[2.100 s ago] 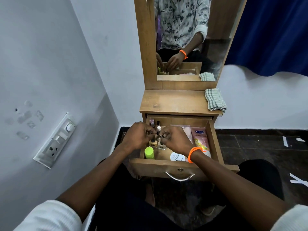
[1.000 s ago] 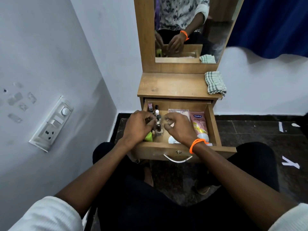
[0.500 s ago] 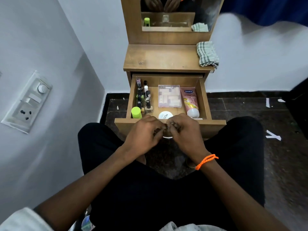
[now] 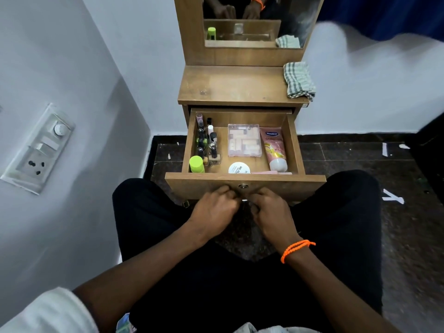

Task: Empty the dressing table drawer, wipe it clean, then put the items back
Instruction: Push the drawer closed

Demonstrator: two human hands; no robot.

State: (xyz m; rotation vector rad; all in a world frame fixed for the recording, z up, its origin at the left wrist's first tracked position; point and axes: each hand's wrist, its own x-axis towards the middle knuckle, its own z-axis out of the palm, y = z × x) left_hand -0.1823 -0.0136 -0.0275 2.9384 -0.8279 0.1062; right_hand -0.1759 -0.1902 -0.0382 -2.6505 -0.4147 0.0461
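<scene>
Drawer [image 4: 245, 186]: pulled fully out below the counter top [image 4: 237, 86], front panel nearest the lap; most items are seen inside it.
Change: half a second ago both hands were drawn out over the front edge with something small between them; now they are lowered in front of the panel, above the lap.
Left grip [image 4: 216, 207]: fingers curled; a held thing cannot be told.
Right grip [image 4: 270, 209]: fingers curled; only a small glint is seen between the two hands.
Meaning: emptying is judged barely begun; wiping and refilling are not yet reached.
Left wall of drawer: small bottles [image 4: 206, 143] are stood in rows, with a green-capped bottle [image 4: 196, 164] at the front left corner.
Middle: a clear plastic box [image 4: 244, 140] is laid flat; a white round tin [image 4: 239, 168] is against the front edge.
Right wall: a pink tube [image 4: 274, 150] is laid alongside.
Counter: a checked cloth [image 4: 298, 80] is draped at the right edge; the remaining surface is bare wood.
Open room: the counter top is judged the nearest landing place; the wall is close on the left, so lifting is freer to the right.
</scene>
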